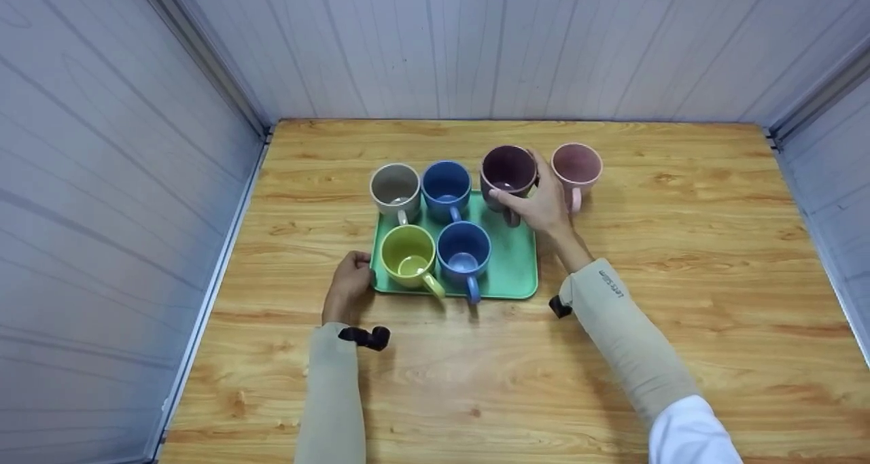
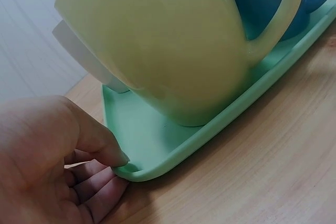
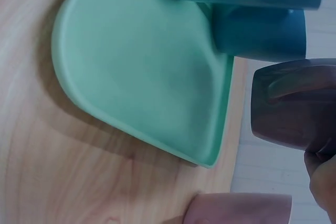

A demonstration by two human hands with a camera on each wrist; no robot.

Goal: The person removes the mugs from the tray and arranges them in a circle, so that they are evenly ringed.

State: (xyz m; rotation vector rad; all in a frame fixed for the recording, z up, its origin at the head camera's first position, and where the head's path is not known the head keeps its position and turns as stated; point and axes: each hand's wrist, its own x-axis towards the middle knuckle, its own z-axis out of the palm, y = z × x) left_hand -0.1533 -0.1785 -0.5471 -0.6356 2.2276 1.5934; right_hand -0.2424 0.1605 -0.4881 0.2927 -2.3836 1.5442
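Observation:
My right hand [image 1: 546, 202] grips a dark purple mug [image 1: 498, 197], thumb on the near side and fingers round the far right. In the right wrist view this mug [image 3: 294, 106] hangs raised beyond the back edge of the green tray [image 3: 142, 66]. With thumb over the rim and fingers beneath, my left hand [image 1: 351, 278] pinches the tray's near left corner. On the tray stand a grey mug [image 1: 387, 202], a yellow-green mug [image 1: 397, 274] and two blue mugs, one behind [image 1: 435, 202] and one in front [image 1: 464, 270], handles toward me.
A pink mug [image 1: 581, 187] stands on the wooden table [image 1: 693, 301], right of the tray and close beside my right hand. Pale panels wall in the table at the back [image 1: 462, 49], left [image 1: 115, 212] and right.

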